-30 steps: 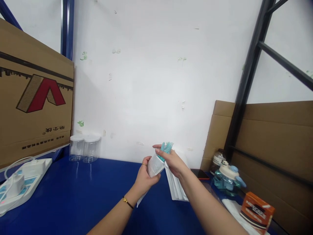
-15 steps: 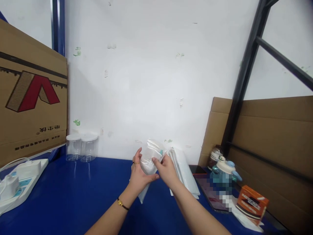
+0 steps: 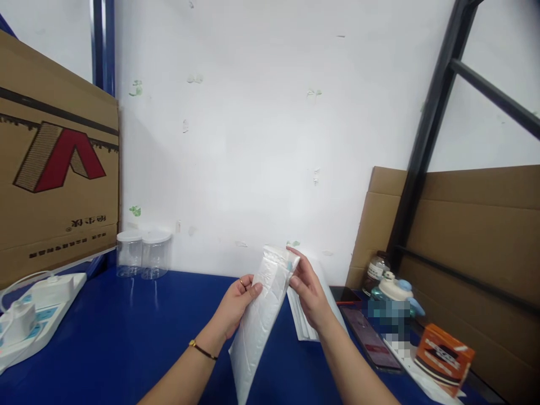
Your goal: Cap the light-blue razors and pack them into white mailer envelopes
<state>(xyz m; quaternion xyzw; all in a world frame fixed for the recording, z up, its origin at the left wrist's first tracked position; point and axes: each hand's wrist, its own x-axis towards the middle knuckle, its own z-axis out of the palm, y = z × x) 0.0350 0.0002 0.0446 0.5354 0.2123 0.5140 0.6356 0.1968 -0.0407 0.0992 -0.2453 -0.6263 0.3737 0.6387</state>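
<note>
Both my hands hold a white padded bubble envelope (image 3: 261, 315) upright over the blue table (image 3: 126, 343). My left hand (image 3: 236, 306) grips its left edge, fingers curled, a ring on one finger and a thin bracelet on the wrist. My right hand (image 3: 310, 292) pinches the envelope's top right corner, where a bit of teal shows at the opening. The envelope's lower end hangs down towards me.
A stack of white envelopes (image 3: 306, 320) lies behind my right hand. Right of it are a phone (image 3: 371, 343), a teal bottle (image 3: 392, 306), a brown jar (image 3: 377, 267) and an orange box (image 3: 445, 360). Two clear jars (image 3: 143, 254), a power strip (image 3: 29, 318) and a cardboard box (image 3: 54, 163) stand left.
A second ago my hands held a clear cup with teal items. The teal items have gone into the white envelope, which is now stretched out flat between both hands.
</note>
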